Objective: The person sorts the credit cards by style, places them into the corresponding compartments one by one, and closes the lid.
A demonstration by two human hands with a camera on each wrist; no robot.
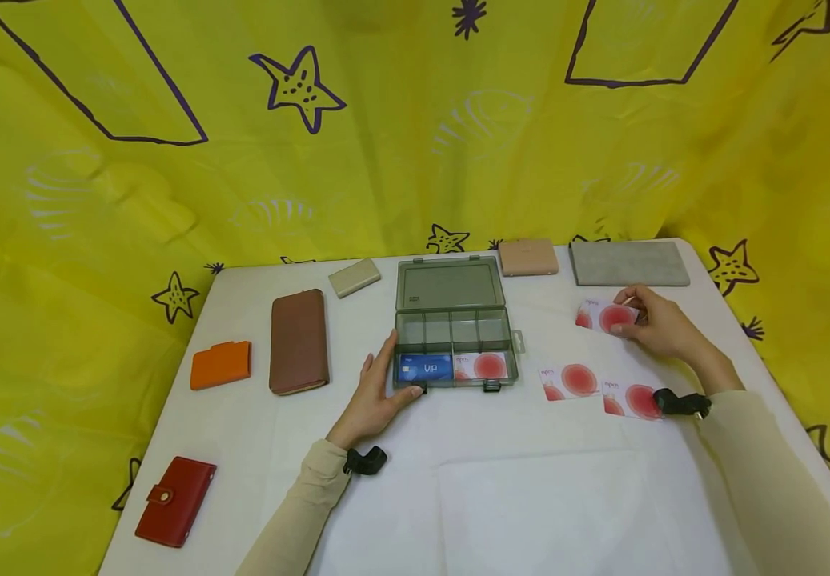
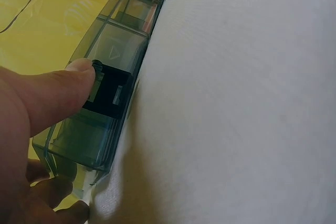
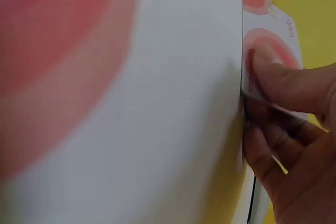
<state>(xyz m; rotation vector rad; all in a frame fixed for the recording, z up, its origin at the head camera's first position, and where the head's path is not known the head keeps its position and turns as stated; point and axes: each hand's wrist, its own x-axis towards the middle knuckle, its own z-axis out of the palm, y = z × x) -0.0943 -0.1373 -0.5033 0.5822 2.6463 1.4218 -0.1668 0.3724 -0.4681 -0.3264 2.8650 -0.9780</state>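
A green translucent compartment box (image 1: 452, 326) lies with its lid raised at the middle of the table. In its front compartments are a blue VIP card (image 1: 426, 368) and a white card with red circles (image 1: 480, 366). My left hand (image 1: 373, 402) grips the box's front left corner, its thumb on a dark latch (image 2: 109, 90) in the left wrist view. At the right, my right hand (image 1: 655, 322) pinches a red-circled white card (image 1: 597, 315) between thumb and fingers. Two similar cards, one (image 1: 569, 382) and another (image 1: 629, 398), lie on the table nearer to me.
Left of the box lie a brown wallet (image 1: 298, 342), an orange card holder (image 1: 220, 365), a red snap wallet (image 1: 175, 502) and a small beige case (image 1: 354, 278). A pink wallet (image 1: 527, 258) and a grey wallet (image 1: 629, 264) sit along the back edge, before a yellow curtain (image 1: 386, 176).
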